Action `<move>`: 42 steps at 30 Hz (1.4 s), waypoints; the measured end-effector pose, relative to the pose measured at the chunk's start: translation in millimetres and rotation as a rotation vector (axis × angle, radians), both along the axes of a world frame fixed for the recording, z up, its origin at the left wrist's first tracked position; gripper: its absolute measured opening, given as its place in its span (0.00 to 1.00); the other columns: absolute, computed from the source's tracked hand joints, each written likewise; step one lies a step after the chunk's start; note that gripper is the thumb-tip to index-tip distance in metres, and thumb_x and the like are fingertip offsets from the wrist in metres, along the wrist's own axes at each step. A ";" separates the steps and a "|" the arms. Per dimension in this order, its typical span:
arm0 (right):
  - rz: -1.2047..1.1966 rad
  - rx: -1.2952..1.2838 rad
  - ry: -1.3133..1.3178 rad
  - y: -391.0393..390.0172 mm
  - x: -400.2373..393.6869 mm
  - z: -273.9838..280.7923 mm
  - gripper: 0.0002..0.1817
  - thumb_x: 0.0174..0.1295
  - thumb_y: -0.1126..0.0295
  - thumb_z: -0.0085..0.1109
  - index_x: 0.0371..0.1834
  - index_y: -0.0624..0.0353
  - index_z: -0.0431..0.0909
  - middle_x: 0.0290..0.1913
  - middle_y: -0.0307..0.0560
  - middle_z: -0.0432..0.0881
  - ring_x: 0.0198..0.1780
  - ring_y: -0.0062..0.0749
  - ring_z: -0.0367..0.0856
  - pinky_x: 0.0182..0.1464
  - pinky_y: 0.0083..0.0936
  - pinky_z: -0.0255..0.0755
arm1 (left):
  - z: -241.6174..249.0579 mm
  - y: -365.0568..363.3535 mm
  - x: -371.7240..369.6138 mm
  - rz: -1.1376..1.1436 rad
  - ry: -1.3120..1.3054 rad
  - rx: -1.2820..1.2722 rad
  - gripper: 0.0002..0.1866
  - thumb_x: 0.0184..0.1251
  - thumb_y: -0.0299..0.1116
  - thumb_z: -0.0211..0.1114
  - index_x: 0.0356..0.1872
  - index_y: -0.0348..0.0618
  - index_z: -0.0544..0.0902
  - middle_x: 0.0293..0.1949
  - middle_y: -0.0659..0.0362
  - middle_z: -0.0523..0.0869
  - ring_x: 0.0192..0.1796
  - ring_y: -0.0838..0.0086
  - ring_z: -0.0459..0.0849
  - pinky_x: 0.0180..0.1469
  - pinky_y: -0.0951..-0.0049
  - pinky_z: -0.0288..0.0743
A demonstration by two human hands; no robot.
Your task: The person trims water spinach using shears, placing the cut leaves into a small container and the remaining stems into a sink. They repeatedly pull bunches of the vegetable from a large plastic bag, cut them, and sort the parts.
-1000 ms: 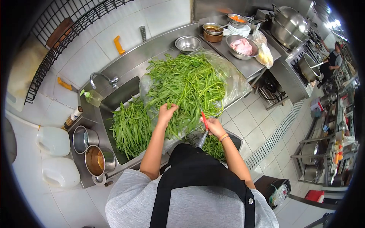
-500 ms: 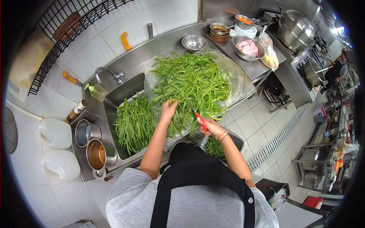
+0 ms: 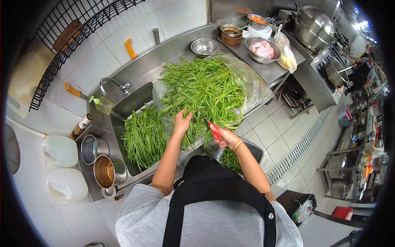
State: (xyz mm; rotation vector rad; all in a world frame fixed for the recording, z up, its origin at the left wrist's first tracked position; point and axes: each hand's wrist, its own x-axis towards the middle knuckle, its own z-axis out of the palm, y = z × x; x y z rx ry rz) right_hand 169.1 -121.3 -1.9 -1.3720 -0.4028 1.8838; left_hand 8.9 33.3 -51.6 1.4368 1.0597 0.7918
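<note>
Left fingers (image 3: 188, 115) still pinch greens (image 3: 186, 110); right fingers (image 3: 222, 144) grip red scissors (image 3: 214, 130), now angled leftward.

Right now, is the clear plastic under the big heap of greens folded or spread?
Spread: the clear plastic lies out under the greens and shows beyond them on both sides.

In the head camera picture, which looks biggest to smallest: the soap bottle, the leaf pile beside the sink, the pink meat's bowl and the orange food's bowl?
1. Leaf pile beside the sink
2. Pink meat's bowl
3. Orange food's bowl and soap bottle: too alike to rank
</note>
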 end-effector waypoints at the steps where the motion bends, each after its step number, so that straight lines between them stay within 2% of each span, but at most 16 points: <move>1: -0.015 0.032 0.002 2.3 -1.0 -2.5 0.26 0.53 0.38 0.58 0.20 0.48 0.65 0.14 0.31 0.65 0.12 0.12 0.57 0.14 0.13 0.54 | 2.4 -2.4 1.0 -0.020 0.023 0.020 0.09 0.62 0.33 0.60 0.36 0.38 0.79 0.28 0.61 0.81 0.31 0.80 0.75 0.36 0.77 0.67; 8: 0.013 0.137 -0.105 -12.1 -1.9 -14.2 0.25 0.54 0.38 0.56 0.25 0.47 0.65 0.15 0.32 0.66 0.12 0.13 0.55 0.16 0.13 0.53 | 10.2 1.5 -4.9 -0.008 0.048 0.006 0.08 0.61 0.34 0.60 0.34 0.40 0.80 0.24 0.63 0.81 0.27 0.81 0.73 0.32 0.78 0.65; 12: -0.022 0.113 0.037 -4.7 4.5 -3.0 0.26 0.55 0.35 0.52 0.24 0.46 0.64 0.15 0.31 0.66 0.12 0.11 0.56 0.16 0.13 0.54 | 15.8 0.7 -10.4 -0.046 0.132 -0.011 0.09 0.61 0.35 0.61 0.37 0.41 0.81 0.25 0.63 0.81 0.28 0.83 0.73 0.32 0.79 0.65; 14: -0.020 0.081 0.091 7.5 8.0 -1.3 0.25 0.55 0.36 0.54 0.23 0.45 0.64 0.15 0.30 0.66 0.12 0.11 0.55 0.16 0.12 0.54 | 19.9 1.2 -13.3 -0.080 0.203 0.008 0.11 0.62 0.36 0.61 0.40 0.40 0.81 0.26 0.63 0.82 0.28 0.82 0.74 0.32 0.78 0.66; 17: 0.036 0.126 -0.062 18.9 11.7 -1.3 0.22 0.56 0.44 0.60 0.22 0.46 0.64 0.16 0.28 0.65 0.13 0.10 0.55 0.16 0.11 0.53 | 10.8 6.9 -18.6 -0.273 0.177 0.176 0.13 0.62 0.36 0.61 0.42 0.40 0.81 0.28 0.62 0.83 0.29 0.81 0.75 0.34 0.76 0.68; 20: -0.011 0.225 -0.038 9.3 21.6 -7.8 0.21 0.56 0.45 0.60 0.22 0.47 0.65 0.16 0.29 0.66 0.13 0.10 0.56 0.17 0.11 0.53 | 13.7 14.7 -19.6 -0.190 0.255 0.122 0.15 0.63 0.38 0.60 0.45 0.40 0.80 0.29 0.61 0.83 0.30 0.79 0.77 0.37 0.75 0.70; 22: 0.011 0.246 -0.033 -4.0 28.6 -7.3 0.23 0.55 0.43 0.60 0.22 0.48 0.65 0.15 0.30 0.65 0.13 0.10 0.56 0.16 0.11 0.53 | 6.6 19.2 -21.9 0.005 0.186 0.029 0.17 0.63 0.41 0.60 0.45 0.39 0.80 0.30 0.60 0.83 0.31 0.78 0.78 0.39 0.75 0.70; 24: -0.088 0.033 -0.122 -16.0 32.5 -7.0 0.25 0.53 0.41 0.60 0.22 0.49 0.65 0.15 0.30 0.66 0.13 0.11 0.57 0.16 0.10 0.53 | 8.4 9.3 -13.2 0.118 0.178 0.099 0.22 0.59 0.48 0.63 0.41 0.38 0.80 0.29 0.58 0.84 0.31 0.74 0.79 0.37 0.73 0.71; 26: -0.106 -0.034 -0.242 -22.0 36.5 -20.2 0.26 0.53 0.38 0.57 0.21 0.47 0.64 0.14 0.30 0.65 0.12 0.13 0.57 0.14 0.12 0.53 | 33.0 -14.3 2.2 -0.085 0.403 0.040 0.26 0.51 0.55 0.67 0.35 0.37 0.81 0.28 0.56 0.84 0.30 0.69 0.81 0.35 0.69 0.73; 28: -0.143 -0.010 -0.325 -27.1 37.8 -16.3 0.26 0.53 0.38 0.57 0.20 0.47 0.64 0.15 0.30 0.67 0.12 0.12 0.59 0.15 0.12 0.57 | 28.4 -30.3 23.8 -0.181 0.452 0.178 0.26 0.44 0.56 0.71 0.30 0.40 0.82 0.28 0.53 0.84 0.29 0.63 0.83 0.33 0.66 0.75; 32: -0.252 -0.002 -0.293 -33.3 35.6 -25.3 0.26 0.54 0.37 0.55 0.22 0.48 0.65 0.16 0.32 0.70 0.12 0.13 0.64 0.16 0.10 0.61 | 22.7 -45.9 61.4 -0.155 0.566 0.191 0.20 0.44 0.51 0.72 0.28 0.45 0.83 0.26 0.49 0.83 0.31 0.56 0.83 0.34 0.61 0.76; 34: -0.242 0.007 -0.298 -38.3 34.0 -23.5 0.26 0.54 0.37 0.55 0.20 0.49 0.65 0.16 0.32 0.70 0.13 0.13 0.63 0.17 0.11 0.62 | -9.5 -37.7 70.8 -0.189 0.541 0.314 0.17 0.47 0.48 0.69 0.28 0.44 0.82 0.26 0.49 0.83 0.31 0.56 0.83 0.34 0.62 0.76; 35: -0.228 0.019 -0.302 -40.4 34.0 -21.7 0.27 0.54 0.37 0.54 0.19 0.49 0.65 0.16 0.33 0.69 0.14 0.13 0.63 0.18 0.12 0.63 | -24.6 -30.5 67.5 -0.177 0.377 0.433 0.14 0.50 0.44 0.68 0.30 0.43 0.83 0.26 0.50 0.84 0.30 0.61 0.83 0.33 0.65 0.76; 36: -0.238 0.016 -0.302 -43.3 34.0 -20.0 0.27 0.54 0.37 0.54 0.19 0.49 0.65 0.16 0.33 0.69 0.14 0.13 0.63 0.18 0.12 0.63 | -18.1 -26.7 63.8 -0.187 0.227 0.160 0.12 0.52 0.40 0.67 0.31 0.42 0.83 0.27 0.53 0.84 0.30 0.68 0.83 0.35 0.68 0.75; 38: -0.226 0.076 -0.320 -49.2 30.6 -19.2 0.27 0.55 0.37 0.54 0.20 0.49 0.65 0.16 0.33 0.70 0.14 0.14 0.63 0.18 0.12 0.61 | 0.2 -20.6 49.6 -0.126 0.071 0.092 0.12 0.53 0.39 0.67 0.33 0.41 0.84 0.28 0.56 0.85 0.30 0.72 0.82 0.37 0.70 0.74; 42: -0.195 0.149 -0.236 -46.8 14.3 -12.6 0.24 0.57 0.41 0.55 0.21 0.50 0.66 0.16 0.33 0.70 0.14 0.14 0.63 0.17 0.12 0.59 | 1.8 6.6 26.1 -0.049 0.169 0.074 0.12 0.61 0.37 0.63 0.35 0.37 0.81 0.31 0.57 0.86 0.34 0.74 0.82 0.40 0.72 0.73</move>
